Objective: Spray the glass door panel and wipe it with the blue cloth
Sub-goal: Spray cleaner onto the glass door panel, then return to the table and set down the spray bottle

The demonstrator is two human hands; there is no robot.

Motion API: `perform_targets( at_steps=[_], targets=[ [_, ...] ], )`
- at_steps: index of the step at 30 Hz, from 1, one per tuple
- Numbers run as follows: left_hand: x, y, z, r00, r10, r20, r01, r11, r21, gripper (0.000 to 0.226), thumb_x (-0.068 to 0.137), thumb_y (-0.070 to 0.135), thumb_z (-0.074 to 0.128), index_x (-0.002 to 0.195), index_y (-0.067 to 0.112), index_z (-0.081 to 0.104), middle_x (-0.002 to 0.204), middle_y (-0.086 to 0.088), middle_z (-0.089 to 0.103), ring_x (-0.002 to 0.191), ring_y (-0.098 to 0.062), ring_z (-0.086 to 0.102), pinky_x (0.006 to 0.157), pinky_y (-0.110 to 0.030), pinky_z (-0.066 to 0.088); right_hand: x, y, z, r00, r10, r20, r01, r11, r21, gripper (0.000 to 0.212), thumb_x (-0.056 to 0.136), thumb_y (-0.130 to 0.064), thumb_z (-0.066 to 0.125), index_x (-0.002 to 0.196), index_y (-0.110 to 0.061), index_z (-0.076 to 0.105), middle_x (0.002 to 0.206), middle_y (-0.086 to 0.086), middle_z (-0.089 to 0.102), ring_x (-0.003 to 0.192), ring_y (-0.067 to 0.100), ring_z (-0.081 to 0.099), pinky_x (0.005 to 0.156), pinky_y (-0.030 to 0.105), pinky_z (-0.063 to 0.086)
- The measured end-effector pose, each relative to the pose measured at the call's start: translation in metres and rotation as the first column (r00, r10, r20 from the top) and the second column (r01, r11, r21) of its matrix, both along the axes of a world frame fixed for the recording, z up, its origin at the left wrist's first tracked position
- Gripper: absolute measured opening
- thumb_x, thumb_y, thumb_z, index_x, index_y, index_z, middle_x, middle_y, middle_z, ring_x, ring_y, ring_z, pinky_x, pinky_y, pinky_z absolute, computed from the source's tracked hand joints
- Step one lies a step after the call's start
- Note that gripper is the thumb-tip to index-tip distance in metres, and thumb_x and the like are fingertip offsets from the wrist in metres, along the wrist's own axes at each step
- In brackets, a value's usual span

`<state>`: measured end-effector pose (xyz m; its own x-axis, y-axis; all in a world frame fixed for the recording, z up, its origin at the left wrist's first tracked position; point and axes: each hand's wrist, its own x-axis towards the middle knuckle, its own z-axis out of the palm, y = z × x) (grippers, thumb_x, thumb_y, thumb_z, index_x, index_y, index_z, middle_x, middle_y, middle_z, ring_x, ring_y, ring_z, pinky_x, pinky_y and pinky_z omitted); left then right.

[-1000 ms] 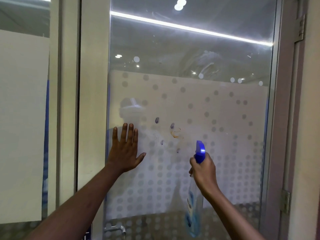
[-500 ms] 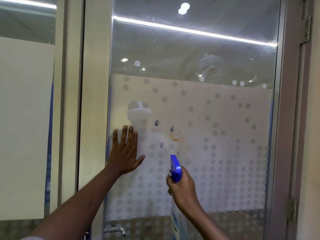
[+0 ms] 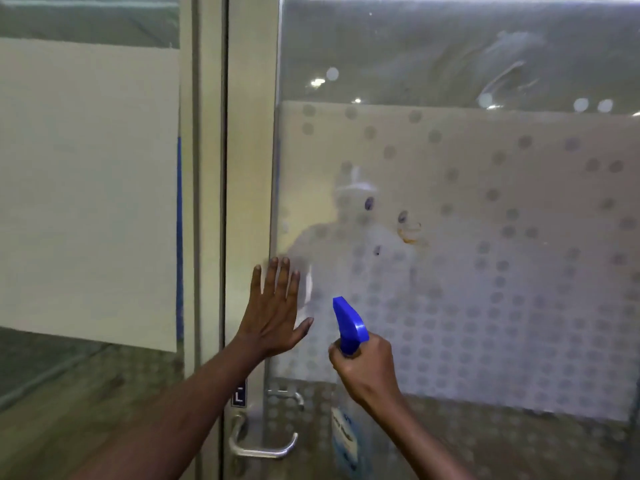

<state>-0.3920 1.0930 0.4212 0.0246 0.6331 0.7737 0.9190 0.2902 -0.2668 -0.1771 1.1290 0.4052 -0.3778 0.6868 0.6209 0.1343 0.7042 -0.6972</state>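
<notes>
The glass door panel (image 3: 485,202) fills the right of the head view, with a frosted dotted film and a brownish smear (image 3: 410,233) plus small dark marks near its middle. My left hand (image 3: 275,310) lies flat with fingers spread against the panel's left edge and the door frame. My right hand (image 3: 367,368) grips a clear spray bottle (image 3: 348,323) by its blue trigger head, nozzle pointing up-left at the glass, below the smear. No blue cloth is in view.
A cream door frame (image 3: 249,133) runs down the left of the panel, with a metal lever handle (image 3: 259,448) low down. Another frosted glass pane (image 3: 86,185) stands to the left. White wipe streaks (image 3: 509,71) show high on the glass.
My right hand has carried the spray bottle left and down, towards my left hand. The view has shifted right and closer, so the door handle now shows. My left hand stays on the glass.
</notes>
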Motion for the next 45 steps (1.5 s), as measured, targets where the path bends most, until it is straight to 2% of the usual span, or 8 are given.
perform_targets(
  at_steps=[7,13,16,19,27,34,41,45],
  targets=[
    [-0.021,-0.099,-0.035,0.958,0.250,0.139,-0.222,0.956,-0.190,0.085,0.079,0.054,0.054,0.140,-0.004,0.045,0.150,-0.030,0.037,0.141,-0.048,0.030,0.111,-0.064,0.030,-0.060,-0.046,-0.014,0.974,0.157,0.163,-0.150,0.987,-0.057,0.023,0.075,-0.024,0.073,0.064,-0.018,0.054,0.055,0.002,0.056,0.054,0.023,0.056,0.055,0.035,0.047],
    [-0.048,-0.237,-0.072,0.800,0.572,0.181,-0.489,0.796,-0.355,0.089,0.086,0.057,0.027,0.152,-0.002,0.015,0.160,-0.029,0.008,0.148,-0.047,0.003,0.117,-0.061,0.003,-0.134,-0.136,-0.030,0.896,0.338,0.289,-0.331,0.941,-0.075,0.029,0.072,-0.037,0.071,0.060,-0.021,0.050,0.059,0.003,0.060,0.059,0.024,0.062,0.054,0.031,0.045],
    [-0.051,-0.325,-0.089,0.702,0.684,0.198,-0.575,0.709,-0.409,0.089,0.085,0.057,0.033,0.150,-0.002,0.023,0.159,-0.031,0.014,0.147,-0.047,0.011,0.118,-0.062,0.010,-0.172,-0.203,-0.040,0.820,0.466,0.332,-0.471,0.879,-0.070,0.029,0.064,-0.040,0.064,0.057,-0.018,0.048,0.055,0.001,0.057,0.051,0.015,0.055,0.049,0.028,0.036],
    [-0.048,-0.422,-0.106,0.594,0.777,0.210,-0.653,0.618,-0.439,0.087,0.080,0.057,0.041,0.144,-0.002,0.040,0.154,-0.032,0.029,0.142,-0.048,0.027,0.114,-0.064,0.022,-0.205,-0.281,-0.054,0.712,0.628,0.315,-0.614,0.774,-0.154,0.029,0.062,-0.038,0.065,0.051,-0.021,0.043,0.049,-0.006,0.047,0.045,0.007,0.043,0.049,0.029,0.035],
    [0.007,-0.680,-0.164,0.210,0.949,0.236,-0.780,0.308,-0.545,0.084,0.076,0.058,0.047,0.132,-0.004,0.054,0.143,-0.032,0.046,0.135,-0.049,0.039,0.107,-0.067,0.032,-0.230,-0.510,-0.091,0.411,0.874,0.259,-0.857,0.468,-0.218,0.021,0.072,-0.028,0.079,0.075,-0.011,0.067,0.073,0.006,0.070,0.068,0.020,0.064,0.063,0.030,0.047],
    [0.107,-0.842,-0.194,-0.162,0.959,0.231,-0.811,0.004,-0.585,0.081,0.080,0.059,0.041,0.134,0.000,0.054,0.145,-0.031,0.044,0.138,-0.050,0.033,0.109,-0.069,0.026,-0.210,-0.692,-0.113,0.048,0.973,0.224,-0.947,0.116,-0.298,0.025,0.073,-0.027,0.080,0.069,-0.014,0.059,0.061,-0.002,0.059,0.056,0.012,0.052,0.055,0.025,0.041],
    [0.203,-0.931,-0.225,-0.433,0.866,0.252,-0.773,-0.213,-0.597,0.081,0.086,0.062,0.035,0.135,0.001,0.054,0.146,-0.028,0.044,0.138,-0.050,0.034,0.110,-0.070,0.022,-0.174,-0.835,-0.144,-0.255,0.951,0.176,-0.922,-0.185,-0.341,0.022,0.071,-0.024,0.083,0.072,-0.020,0.062,0.066,0.001,0.064,0.059,0.014,0.056,0.059,0.024,0.044],
    [0.243,-0.968,-0.245,-0.589,0.770,0.245,-0.704,-0.341,-0.623,0.086,0.088,0.064,0.025,0.150,0.004,0.028,0.160,-0.025,0.014,0.147,-0.048,0.006,0.115,-0.067,-0.003,-0.154,-0.905,-0.162,-0.394,0.907,0.149,-0.868,-0.314,-0.384,0.027,0.070,-0.025,0.084,0.066,-0.026,0.057,0.062,-0.006,0.060,0.055,0.009,0.053,0.059,0.024,0.043]
  ],
)
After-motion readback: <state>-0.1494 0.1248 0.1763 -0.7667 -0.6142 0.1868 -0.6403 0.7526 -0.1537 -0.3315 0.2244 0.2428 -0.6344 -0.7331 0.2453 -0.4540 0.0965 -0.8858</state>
